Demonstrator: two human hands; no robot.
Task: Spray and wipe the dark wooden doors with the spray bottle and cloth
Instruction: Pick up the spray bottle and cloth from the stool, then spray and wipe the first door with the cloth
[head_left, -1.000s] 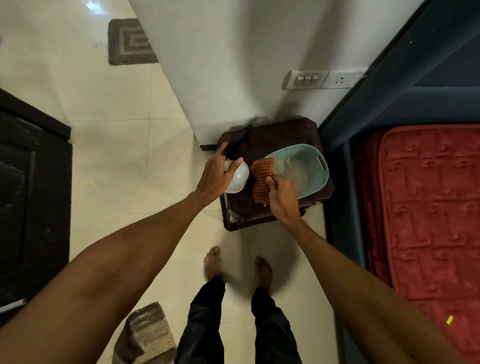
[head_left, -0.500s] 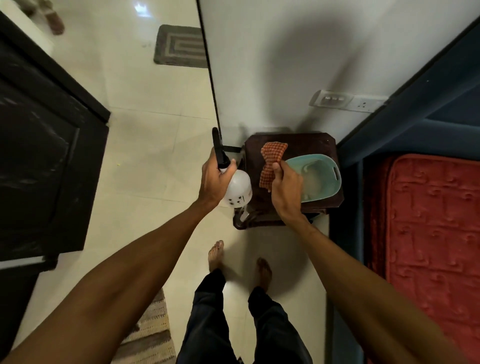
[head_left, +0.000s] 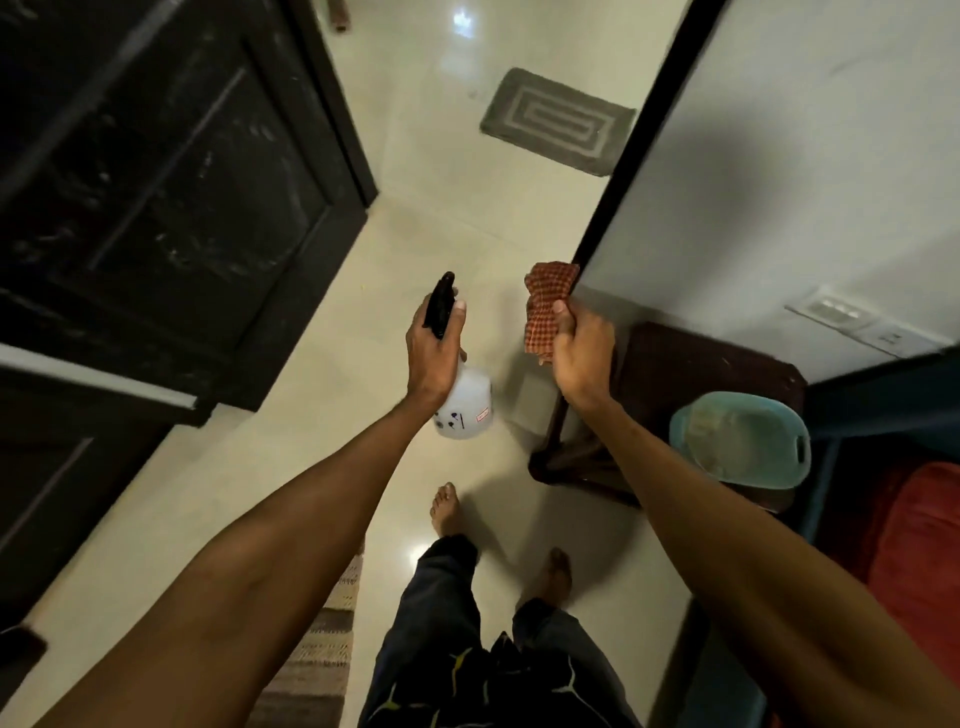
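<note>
My left hand (head_left: 434, 348) grips the black trigger head of a white spray bottle (head_left: 467, 405), held in the air over the tiled floor. My right hand (head_left: 579, 348) holds a bunched red-and-white checked cloth (head_left: 548, 306) just to the right of the bottle. A dark wooden door (head_left: 156, 171) with raised panels fills the upper left, streaked with pale marks. A second dark door panel (head_left: 57, 478) lies lower left. Both hands are well short of the doors.
A dark wooden stool (head_left: 691, 374) with a teal basin (head_left: 743, 441) on it stands at the right by a white wall. A grey mat (head_left: 558, 122) lies on the floor ahead. A striped rug (head_left: 317, 654) is by my feet, a red mattress (head_left: 914, 561) at far right.
Both hands lifted the bottle and cloth off the stool and swung left. The view turned toward the dark door, which now fills the left side.
</note>
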